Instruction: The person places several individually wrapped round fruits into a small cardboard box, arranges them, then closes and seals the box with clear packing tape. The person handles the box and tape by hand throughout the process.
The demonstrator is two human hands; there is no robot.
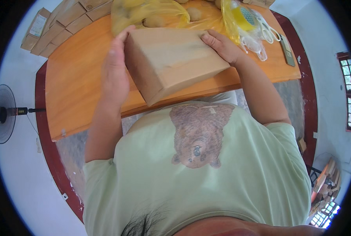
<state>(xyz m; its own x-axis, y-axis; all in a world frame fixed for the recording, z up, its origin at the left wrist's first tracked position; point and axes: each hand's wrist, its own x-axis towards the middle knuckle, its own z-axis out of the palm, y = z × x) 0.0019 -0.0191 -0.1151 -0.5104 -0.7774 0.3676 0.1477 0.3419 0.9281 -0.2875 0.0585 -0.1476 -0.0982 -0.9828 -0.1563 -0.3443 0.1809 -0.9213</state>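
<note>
A brown cardboard box [178, 56] is held tilted over the near edge of the wooden table [75, 88]. My left hand [118, 65] presses flat along the box's left side, slightly blurred. On the right, my right hand [221, 45] grips the box's far right corner, thumb on its upper face. Just beyond the box lies a yellow plastic bag [160, 11], with round brownish things [194, 14] in and around it. The underside of the box is hidden.
Stacked cardboard boxes [72, 17] stand at the back left. Toward the back right lie white-handled scissors [268, 31], a yellow tape roll [243, 19], clear plastic [256, 48] and a phone-like flat object [287, 50]. A fan [4, 113] stands beyond the table's left end.
</note>
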